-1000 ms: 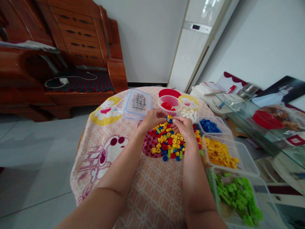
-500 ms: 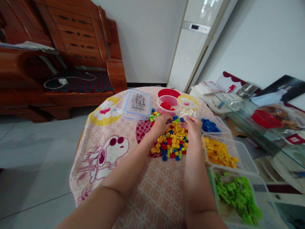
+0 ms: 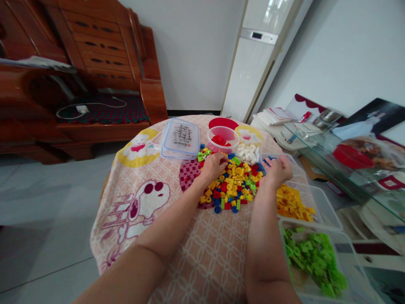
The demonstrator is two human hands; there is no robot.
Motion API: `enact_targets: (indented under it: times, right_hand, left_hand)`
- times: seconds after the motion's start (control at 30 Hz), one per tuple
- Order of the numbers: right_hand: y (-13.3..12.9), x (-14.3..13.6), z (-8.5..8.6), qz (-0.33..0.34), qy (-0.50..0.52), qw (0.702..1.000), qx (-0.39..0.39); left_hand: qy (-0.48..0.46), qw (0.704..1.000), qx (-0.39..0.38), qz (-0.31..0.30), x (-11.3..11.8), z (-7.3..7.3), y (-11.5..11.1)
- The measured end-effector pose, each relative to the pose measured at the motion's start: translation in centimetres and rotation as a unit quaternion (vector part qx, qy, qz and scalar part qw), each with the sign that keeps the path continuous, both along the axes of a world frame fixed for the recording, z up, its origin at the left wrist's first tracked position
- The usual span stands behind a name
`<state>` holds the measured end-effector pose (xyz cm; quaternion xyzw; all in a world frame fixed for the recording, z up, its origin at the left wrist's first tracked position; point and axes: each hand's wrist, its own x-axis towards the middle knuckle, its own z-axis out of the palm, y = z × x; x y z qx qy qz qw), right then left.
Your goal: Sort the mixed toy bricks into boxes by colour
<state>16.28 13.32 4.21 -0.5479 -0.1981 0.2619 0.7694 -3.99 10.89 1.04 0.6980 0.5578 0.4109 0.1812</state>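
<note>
A mixed heap of toy building bricks [image 3: 232, 185], mostly yellow with red, blue and green ones, lies on the cloth. My left hand [image 3: 215, 166] rests at the heap's far left part, fingers bent and pressed together; anything in them is hidden. Over the clear box of blue bricks [image 3: 262, 169], my right hand [image 3: 276, 171] has its thumb and fingers somewhat apart, with blue showing beside the fingertips. The hand covers most of that box. Nearer me stand a clear box of yellow bricks [image 3: 294, 204] and one of green bricks [image 3: 316, 257].
Beyond the heap are a round tub [image 3: 232, 143] with red bricks, a pile of white bricks [image 3: 248, 153] and a red lid [image 3: 223, 123]. A blue-rimmed clear lid [image 3: 181, 137] lies at the back left. A glass-topped stand [image 3: 335, 156] adjoins the table's right.
My right hand has moved right from the heap, where it held a round blue brick, to the blue bricks' box. My left hand has stayed at the heap.
</note>
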Motion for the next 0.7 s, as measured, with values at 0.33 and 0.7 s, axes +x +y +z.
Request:
enact_targets:
  times: [0.33, 0.7]
  right_hand:
    - [0.5, -0.4, -1.1, 0.049, -0.065, 0.997, -0.007]
    - [0.1, -1.0, -0.8, 0.073, -0.061, 0.995, -0.011]
  left_hand:
    - [-0.284, 0.955, 0.052, -0.066, -2.1, -0.1, 2.4]
    - [-0.298, 0.951, 0.023, -0.080, -2.5, -0.9, 3.5]
